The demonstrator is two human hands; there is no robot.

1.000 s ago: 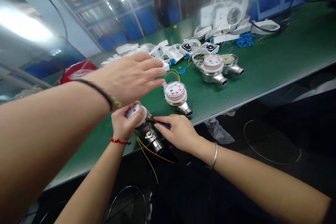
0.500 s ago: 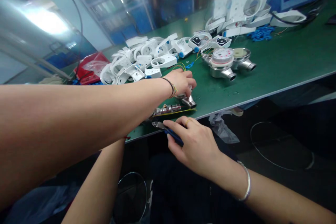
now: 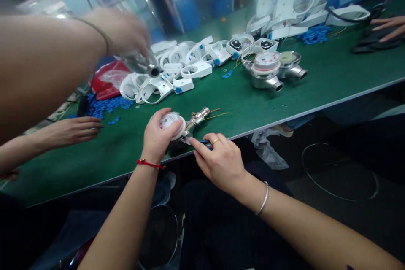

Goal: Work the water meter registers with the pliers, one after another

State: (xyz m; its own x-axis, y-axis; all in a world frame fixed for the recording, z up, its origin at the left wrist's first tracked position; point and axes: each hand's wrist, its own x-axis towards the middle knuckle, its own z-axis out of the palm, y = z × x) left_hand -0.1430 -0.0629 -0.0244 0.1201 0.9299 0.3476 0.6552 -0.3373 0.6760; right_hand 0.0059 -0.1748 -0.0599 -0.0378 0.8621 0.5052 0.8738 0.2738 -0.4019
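Near the front edge of the green table, my left hand (image 3: pixel 157 137) is closed around a water meter (image 3: pixel 172 124) with a round white dial and a metal body. Its threaded metal pipe end (image 3: pixel 200 114) points away to the right, with thin yellow and orange wires (image 3: pixel 218 114) beside it. My right hand (image 3: pixel 221 158) is closed on pliers with dark blue handles (image 3: pixel 207 142). Their metal jaws lie against the underside of the meter, close to my left fingers; whether they grip anything I cannot tell.
Several white plastic housings (image 3: pixel 198 69) are heaped behind. Two metal meters (image 3: pixel 267 71) stand at the right. Small blue clips (image 3: pixel 107 105) lie left, by a red bag (image 3: pixel 109 78). A co-worker's blurred arm (image 3: pixel 123 29) holds a metal meter; another hand (image 3: pixel 76 130) rests on the table.
The co-worker's arm has lifted away up and left, carrying a metal meter. My left hand and its meter are now uncovered. My right hand has shifted slightly left with the pliers.
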